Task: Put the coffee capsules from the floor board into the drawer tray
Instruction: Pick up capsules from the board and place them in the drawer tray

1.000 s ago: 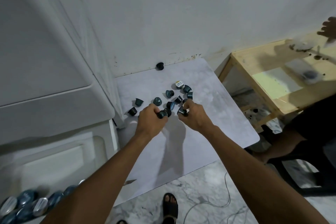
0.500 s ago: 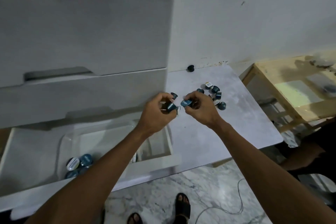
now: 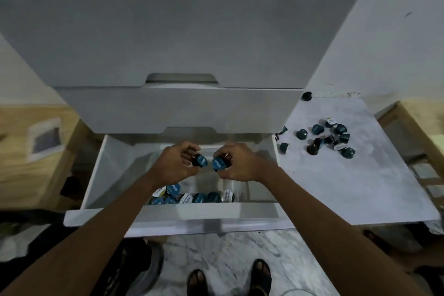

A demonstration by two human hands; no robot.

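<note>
A tall white cabinet is filling the top of the view, its upper drawers sitting closed, and the bottom drawer is standing pulled out over the marble floor. To the right of it, the pale floor board is lying flat against the wall, touching the cabinet's side. Inside the drawer a clear tray is sitting, its walls hard to trace in the dim light. Both forearms are reaching in over the drawer front, and the two hands are hovering side by side above the tray, nearly touching. The left hand is pinching a blue capsule between thumb and fingertips, label facing up. The right hand is clamping a second blue capsule the same way, tilted toward the first. Below the hands, a row of capsules is lying at the near end of the tray, blue lids and a few white ones mixed together. Out on the floor board, a loose cluster of capsules is waiting well apart from the drawer, some upright, some tipped over. One dark capsule is sitting alone at the far corner by the wall. Two sandalled feet are showing at the bottom edge.
</note>
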